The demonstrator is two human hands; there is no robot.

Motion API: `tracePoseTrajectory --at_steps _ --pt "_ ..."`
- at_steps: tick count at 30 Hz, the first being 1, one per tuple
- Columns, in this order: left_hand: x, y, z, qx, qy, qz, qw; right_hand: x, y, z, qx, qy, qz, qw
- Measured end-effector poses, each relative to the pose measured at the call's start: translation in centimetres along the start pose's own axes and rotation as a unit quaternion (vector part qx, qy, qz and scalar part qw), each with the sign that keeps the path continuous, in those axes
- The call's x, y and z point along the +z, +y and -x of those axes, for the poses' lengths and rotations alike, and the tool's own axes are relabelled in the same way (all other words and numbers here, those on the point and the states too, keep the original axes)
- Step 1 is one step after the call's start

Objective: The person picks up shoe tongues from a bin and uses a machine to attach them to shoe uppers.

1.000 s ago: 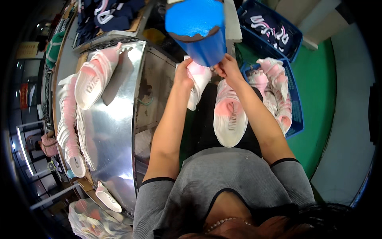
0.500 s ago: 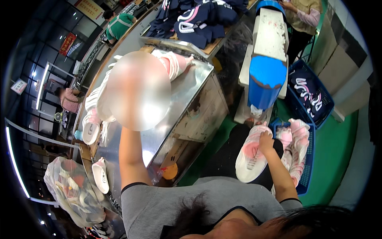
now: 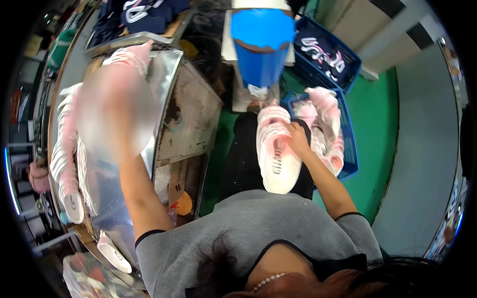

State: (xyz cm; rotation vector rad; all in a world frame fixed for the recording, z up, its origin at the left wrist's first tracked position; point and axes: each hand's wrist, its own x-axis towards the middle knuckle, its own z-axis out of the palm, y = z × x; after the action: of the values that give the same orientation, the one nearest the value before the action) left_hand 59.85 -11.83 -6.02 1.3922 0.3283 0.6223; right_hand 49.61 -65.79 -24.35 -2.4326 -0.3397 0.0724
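My right hand point(image 3: 298, 140) grips the side of a pink and white shoe point(image 3: 275, 158) that lies sole-up on my lap, below a blue machine head point(image 3: 261, 47). My left arm stretches out over the shiny metal table point(image 3: 166, 84). My left hand point(image 3: 117, 115) sits inside a blurred patch there, so its fingers and anything in it are hidden. It is close to the pink shoes point(image 3: 67, 159) lined up along the table's left side.
A blue crate point(image 3: 350, 149) with more pink shoes stands on the green floor at my right. Another blue crate point(image 3: 325, 57) holds dark printed pieces. Dark garments point(image 3: 134, 15) lie beyond the table. Cardboard point(image 3: 191, 119) leans against the table's side.
A second ago both hands held the shoe up at the blue machine. My left arm has swung out over the metal table, and my right hand has brought the shoe down to my lap.
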Motion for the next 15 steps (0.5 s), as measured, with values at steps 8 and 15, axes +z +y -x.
tracePoseTrajectory --at_steps 8,15 --pt "11.4 7.3 27.2 -0.123 -0.343 0.037 0.931 -4.6 -6.4 -0.4 0.048 0.125 -0.088 0.987" --pt "22.1 -0.8 31.7 -0.353 -0.171 0.262 0.882 -8.5 -15.4 0.0 -0.095 0.141 -0.259 0.951"
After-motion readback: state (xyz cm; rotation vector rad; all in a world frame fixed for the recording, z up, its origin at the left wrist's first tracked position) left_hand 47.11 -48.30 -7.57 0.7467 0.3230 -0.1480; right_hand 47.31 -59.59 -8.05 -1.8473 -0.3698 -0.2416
